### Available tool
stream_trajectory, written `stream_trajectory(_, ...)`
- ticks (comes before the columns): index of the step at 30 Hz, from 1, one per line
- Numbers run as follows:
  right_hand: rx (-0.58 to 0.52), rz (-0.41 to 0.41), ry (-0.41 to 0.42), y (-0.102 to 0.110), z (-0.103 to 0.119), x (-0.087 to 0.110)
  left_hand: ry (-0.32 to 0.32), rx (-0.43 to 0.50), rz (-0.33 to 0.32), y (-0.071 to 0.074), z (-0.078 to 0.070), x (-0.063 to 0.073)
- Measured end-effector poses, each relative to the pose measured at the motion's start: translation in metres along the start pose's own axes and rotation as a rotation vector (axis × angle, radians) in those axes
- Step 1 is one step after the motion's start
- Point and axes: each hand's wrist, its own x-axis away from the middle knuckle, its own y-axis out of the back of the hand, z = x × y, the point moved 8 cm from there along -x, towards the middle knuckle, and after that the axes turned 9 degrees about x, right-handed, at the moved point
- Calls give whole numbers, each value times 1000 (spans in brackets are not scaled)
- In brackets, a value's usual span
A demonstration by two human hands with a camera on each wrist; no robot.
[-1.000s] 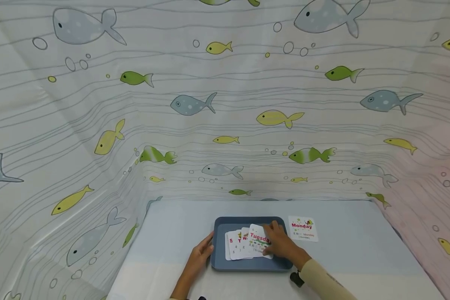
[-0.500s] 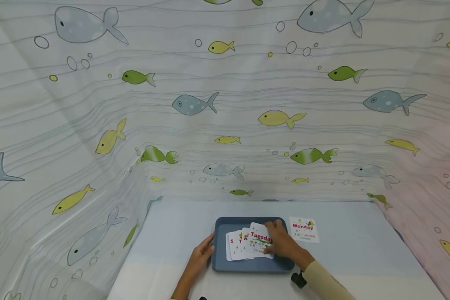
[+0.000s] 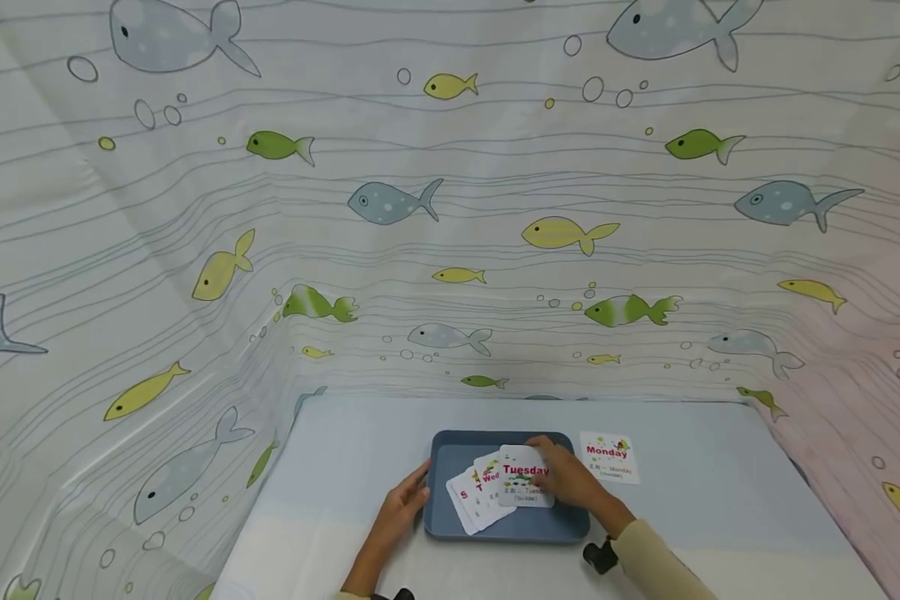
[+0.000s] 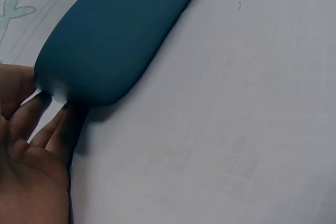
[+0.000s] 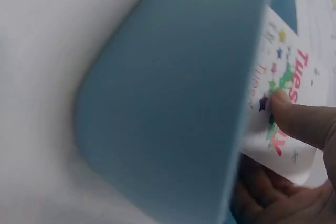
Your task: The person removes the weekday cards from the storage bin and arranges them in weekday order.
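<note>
In the head view a blue-grey tray point(image 3: 510, 533) holds several white weekday cards. My right hand point(image 3: 570, 479) pinches the "Tuesday" card point(image 3: 525, 498) over the tray. In the right wrist view its thumb point(image 5: 302, 119) lies on the printed face of the card point(image 5: 294, 161), with fingers curled below. Left of this card, other cards point(image 3: 474, 504) lie fanned and overlapping, the word "Wed" partly showing. My left hand point(image 3: 399, 510) touches the tray's left side with its fingertips, which the left wrist view also shows against the tray wall point(image 4: 100, 61).
A "Monday" card point(image 3: 610, 458) lies face up on the pale table point(image 3: 705, 500), just right of the tray. A fish-printed curtain point(image 3: 450, 242) hangs behind and at both sides. A small black device point(image 3: 600, 557) sits at the right wrist.
The "Tuesday" card has turned upright and come slightly away from the stack. The fanned cards beneath have tilted counterclockwise. The left hand stays at the tray's left side.
</note>
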Motion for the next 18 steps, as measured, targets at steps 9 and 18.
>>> stream_trajectory(9,-155,-11,-24,3,-17,2,8,-30,-4,1,5,1)
stream_trajectory(18,-458,-49,-176,13,-42,8,43,-5,-16,-1,4,1)
